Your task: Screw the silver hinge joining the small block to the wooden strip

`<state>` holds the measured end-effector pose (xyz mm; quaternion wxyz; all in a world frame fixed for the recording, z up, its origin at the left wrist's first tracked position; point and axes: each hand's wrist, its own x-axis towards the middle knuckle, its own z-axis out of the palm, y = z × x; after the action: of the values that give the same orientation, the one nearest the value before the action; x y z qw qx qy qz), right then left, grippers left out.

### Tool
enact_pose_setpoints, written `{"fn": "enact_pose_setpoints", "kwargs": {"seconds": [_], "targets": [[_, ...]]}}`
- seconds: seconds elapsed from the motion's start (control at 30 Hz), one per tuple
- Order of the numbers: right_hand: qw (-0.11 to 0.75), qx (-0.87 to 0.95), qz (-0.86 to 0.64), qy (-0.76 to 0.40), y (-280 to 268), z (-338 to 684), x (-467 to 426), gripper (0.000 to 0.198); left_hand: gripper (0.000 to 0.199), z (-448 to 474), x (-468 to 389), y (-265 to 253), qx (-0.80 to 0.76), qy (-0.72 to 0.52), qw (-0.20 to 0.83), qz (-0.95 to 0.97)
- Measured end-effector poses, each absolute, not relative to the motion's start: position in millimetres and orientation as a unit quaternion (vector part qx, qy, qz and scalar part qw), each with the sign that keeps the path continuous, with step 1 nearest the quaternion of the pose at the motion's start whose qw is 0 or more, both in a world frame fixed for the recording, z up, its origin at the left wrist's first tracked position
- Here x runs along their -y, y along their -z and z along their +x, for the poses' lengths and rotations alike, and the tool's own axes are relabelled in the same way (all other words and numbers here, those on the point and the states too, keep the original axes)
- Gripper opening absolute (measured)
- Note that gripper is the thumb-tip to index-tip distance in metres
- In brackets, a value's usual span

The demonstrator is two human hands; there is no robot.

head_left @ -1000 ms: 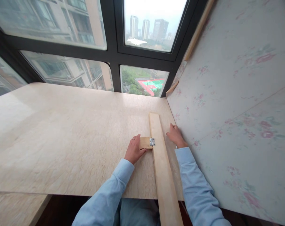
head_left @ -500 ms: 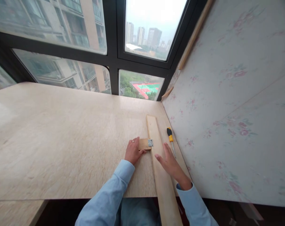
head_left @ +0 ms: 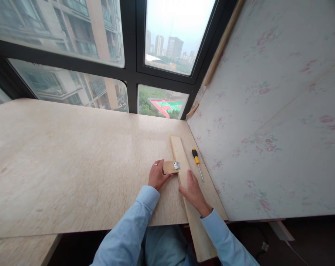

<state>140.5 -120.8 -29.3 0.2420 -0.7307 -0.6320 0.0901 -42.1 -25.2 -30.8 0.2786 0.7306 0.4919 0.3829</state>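
A long pale wooden board (head_left: 177, 146) lies on the stone-look sill, its near end sticking out past the front edge. A metal hinge (head_left: 176, 165) joins it to a small wooden block (head_left: 168, 167) on its left side. My left hand (head_left: 157, 176) grips that block at its left end, thumb along the near side and fingers at the far side. Across the board, just nearer than the hinge, my right hand (head_left: 193, 189) is closed, with the thumb on the left edge and the fingers toward the right edge. A yellow-and-black screwdriver (head_left: 196, 159) lies right of the board.
The sill (head_left: 81, 162) stretches far to the left. A dark-framed window (head_left: 132, 77) stands behind it, and a flowered papered wall (head_left: 256, 140) rises close on the right. Below the front edge at right, a cable (head_left: 263, 246) shows in the shadow.
My right hand has come down from hovering by the board to grip it across its width. The board's near end now shows at the bottom. The camera view has shifted slightly.
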Motion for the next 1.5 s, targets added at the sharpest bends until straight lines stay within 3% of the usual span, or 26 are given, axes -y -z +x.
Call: {"fn": "enact_pose_setpoints", "kwargs": {"seconds": [0.3, 0.43, 0.57, 0.7, 0.9, 1.1, 1.33, 1.5], "targets": [[0.230, 0.649, -0.720, -0.087, 32, 146, 122, 0.082, 0.087, -29, -3, -7, -0.346, -0.408, 0.314, 0.784], [0.231, 0.648, -0.720, -0.091, 32, 144, 123, 0.079, 0.094, -3, -14, -32, -0.297, -0.316, 0.294, 0.852], [0.242, 0.647, -0.717, -0.099, 28, 143, 124, 0.080, 0.087, 30, -18, -41, -0.276, -0.208, 0.255, 0.903], [0.256, 0.644, -0.714, -0.103, 23, 142, 125, 0.082, 0.087, 42, -20, -34, -0.303, -0.187, 0.244, 0.902], [0.289, 0.644, -0.701, -0.105, 19, 143, 126, 0.078, 0.098, 24, -26, -15, -0.340, -0.222, 0.321, 0.856], [0.292, 0.631, -0.708, -0.120, 23, 147, 128, 0.087, 0.105, 8, -28, -5, -0.297, -0.287, 0.401, 0.818], [0.297, 0.629, -0.709, -0.119, 25, 148, 131, 0.092, 0.109, -11, -8, 7, -0.314, -0.419, 0.442, 0.728], [0.299, 0.634, -0.705, -0.109, 26, 149, 132, 0.095, 0.106, -31, 5, 15, -0.343, -0.416, 0.560, 0.629]]}}
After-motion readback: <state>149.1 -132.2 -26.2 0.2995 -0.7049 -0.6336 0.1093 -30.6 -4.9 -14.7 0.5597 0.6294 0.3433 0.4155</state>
